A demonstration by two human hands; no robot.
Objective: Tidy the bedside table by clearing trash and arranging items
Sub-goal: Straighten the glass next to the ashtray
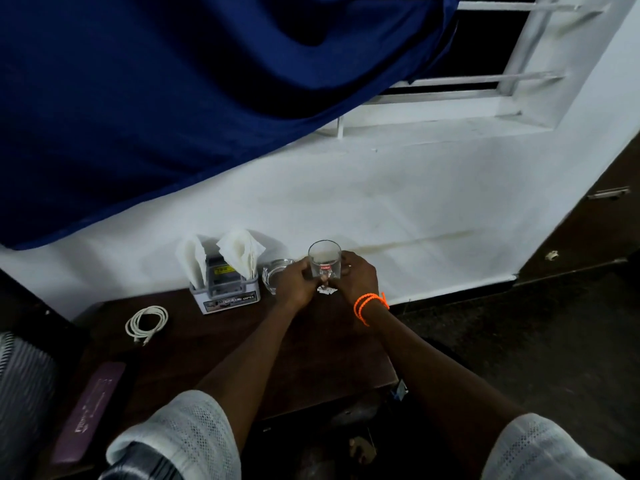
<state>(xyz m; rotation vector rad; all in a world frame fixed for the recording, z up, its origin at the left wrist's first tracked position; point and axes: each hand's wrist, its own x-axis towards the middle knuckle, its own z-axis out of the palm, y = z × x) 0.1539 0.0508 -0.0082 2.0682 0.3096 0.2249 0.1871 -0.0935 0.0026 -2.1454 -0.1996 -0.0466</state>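
Now both hands, left hand (297,279) and right hand (356,276), grip the glass (324,260) near the table's (311,355) far edge; probably best kept upright while the crumpled scrap (326,290) beneath is cleared.

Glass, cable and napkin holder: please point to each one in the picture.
Glass (324,259): head view, on its clear side wall.
Cable (147,321): head view, on the coiled white loop.
Napkin holder (225,296): head view, on its front panel.
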